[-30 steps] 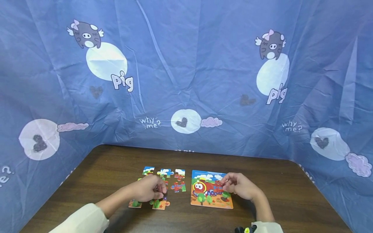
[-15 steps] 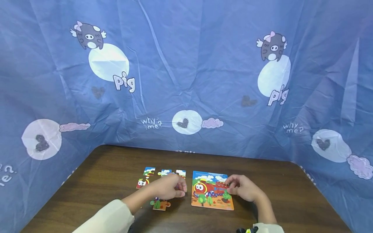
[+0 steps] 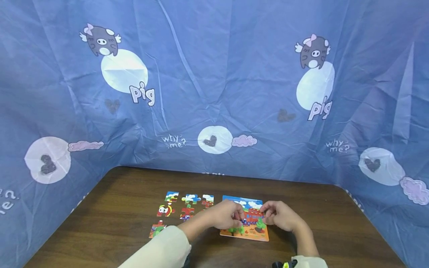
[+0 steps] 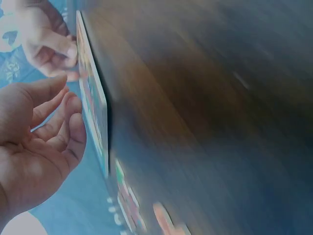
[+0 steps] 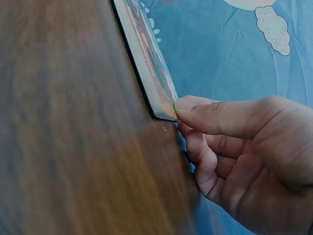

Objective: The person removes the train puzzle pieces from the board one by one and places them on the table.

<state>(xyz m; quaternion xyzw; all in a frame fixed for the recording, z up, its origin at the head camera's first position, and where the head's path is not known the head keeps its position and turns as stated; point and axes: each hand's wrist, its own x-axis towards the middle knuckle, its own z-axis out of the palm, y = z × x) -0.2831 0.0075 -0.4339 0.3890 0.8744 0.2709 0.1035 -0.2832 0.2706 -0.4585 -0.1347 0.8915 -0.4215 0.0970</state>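
Observation:
A jigsaw board (image 3: 250,233) with a red train picture lies flat on the table, right of centre in the head view. My right hand (image 3: 284,216) is at its right side; in the right wrist view the thumb and forefinger pinch the board (image 5: 151,78) near a corner. My left hand (image 3: 223,215) hovers over the board's left part and hides the train's face. In the left wrist view this hand (image 4: 44,137) has loosely curled fingers, and no piece shows between them. Loose jigsaw pieces, including a train-face piece (image 3: 165,210), lie left of the board; the left forearm hides some.
The brown wooden table (image 3: 134,186) carries the board and pieces. A blue cloth (image 3: 214,74) printed with pigs and hearts hangs around its far side and flanks. Both forearms reach in from the front, in pale sleeves (image 3: 164,247).
My left hand has swept right, from above the loose pieces to over the board. Several pieces at the left are uncovered. My right hand has stayed at the board's right edge.

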